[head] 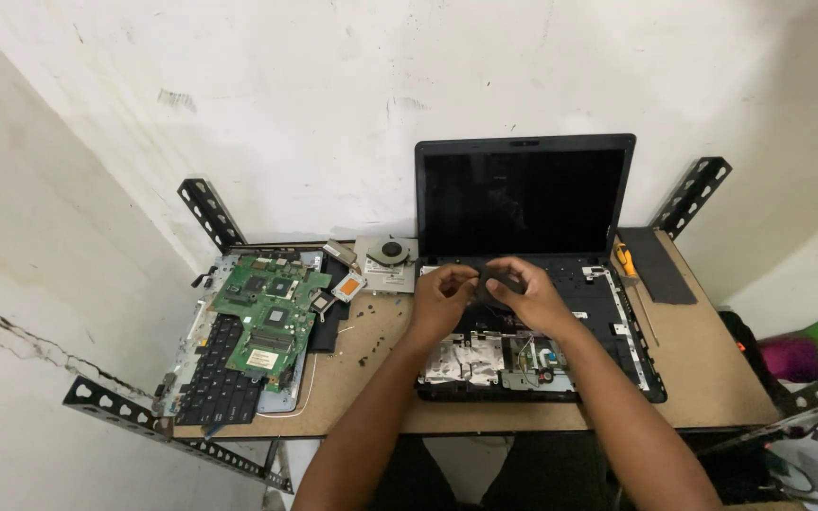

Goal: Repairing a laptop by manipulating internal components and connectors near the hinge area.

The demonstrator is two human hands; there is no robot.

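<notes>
- Head view, looking down at the bench [371,397]: the small black part [501,277] between the two hands is mostly covered by fingers, so its exact shape is hard to make out.
- Both forearms run off the bottom edge of the picture; the bench's near right corner is cut off by clutter there, blurred and hard to name.
- Left hand [439,298]: fingers curled in, thumb and fingertips pinching the left end of the small black part, above the back of the open laptop base [617,326].
- Right hand [532,295]: fingers bent over the part from the right, gripping it; both hands hold the same piece, touching each other over it.
- The part sits just in front of the laptop's hinge line, at the middle back of the bench, lifted off the base as far as one can tell.
- The laptop screen [523,199] stands upright and dark against the wall at the back edge.
- The base is stripped, metal and wiring showing near the bench's front edge, partly hidden under the wrists.
- At the left edge: a green circuit board [272,317] lies on top of a black keyboard [220,383], covering its upper half.
- Between board and laptop, near the back edge: a cooling fan [388,254] on its metal plate, with small screws scattered just in front.
- At the right back corner: a yellow-handled screwdriver [625,260] beside a dark flat panel [660,267].
</notes>
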